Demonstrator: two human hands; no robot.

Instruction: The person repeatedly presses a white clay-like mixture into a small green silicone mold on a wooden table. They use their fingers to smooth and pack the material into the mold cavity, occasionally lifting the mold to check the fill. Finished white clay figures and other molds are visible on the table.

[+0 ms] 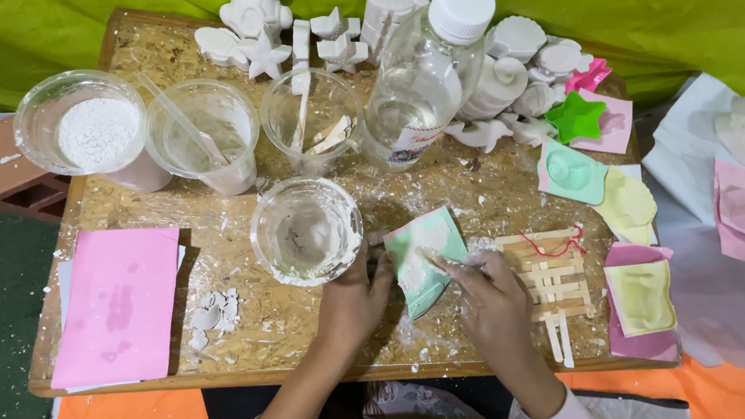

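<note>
My left hand [352, 300] holds the near left edge of a light green mould [424, 255] smeared with white plaster, on the wooden board [312, 334]. In my right hand [491, 303] is a thin wooden stick [436, 258], gripped with its tip resting on the mould's surface. A clear cup [306, 230] with white residue stands just left of the mould, touching my left hand's thumb side. A small frame of wooden sticks [550, 279] with a red thread lies right of my right hand.
Along the back stand a cup of white powder [93, 129], two clear cups with sticks [205, 130] [311, 120], a clear bottle [425, 72] and several white plaster figures [258, 15]. A pink sheet [117, 302] lies left; coloured moulds [625, 203] lie right.
</note>
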